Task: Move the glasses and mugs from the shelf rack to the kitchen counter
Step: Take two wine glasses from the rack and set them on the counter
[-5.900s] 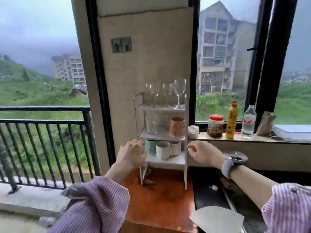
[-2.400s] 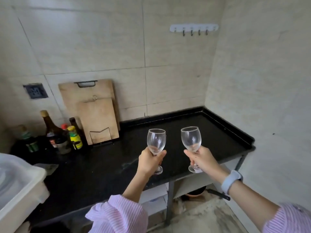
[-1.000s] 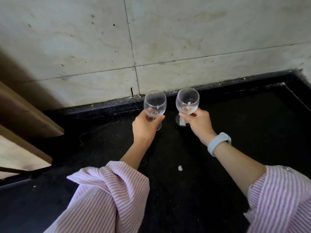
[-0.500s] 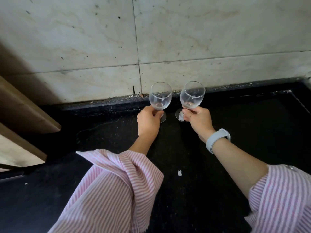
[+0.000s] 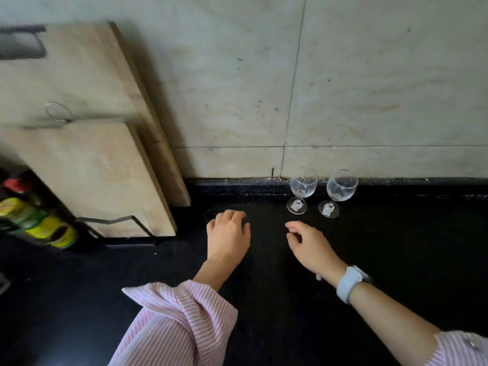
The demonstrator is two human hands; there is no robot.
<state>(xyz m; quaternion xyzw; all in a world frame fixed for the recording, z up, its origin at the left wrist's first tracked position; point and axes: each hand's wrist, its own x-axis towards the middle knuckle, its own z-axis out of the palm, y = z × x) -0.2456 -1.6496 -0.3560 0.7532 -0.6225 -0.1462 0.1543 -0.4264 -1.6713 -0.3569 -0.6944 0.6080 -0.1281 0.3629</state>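
A black kitchen counter [image 5: 396, 260] runs along a wall of pale marbled tile [image 5: 369, 88], and in this single head view two wine glasses stand upright on it at the very back. The left glass [image 5: 301, 190] and the right glass [image 5: 338, 192] sit just beside each other without touching, tucked close to the wall, probably to keep them clear of the working edge and leave room in front for more pieces. Both hands hover empty over the dark surface: the left hand [image 5: 229, 237] has loosely curled fingers and holds nothing, and the right hand [image 5: 311, 247], a pale watch band [image 5: 348, 284] on its wrist, is likewise slack and apart from the glasses. Two wooden cutting boards [image 5: 92, 159] lean in a wire stand at left, beside yellow-capped bottles [image 5: 50, 228]. The shelf rack is out of sight.
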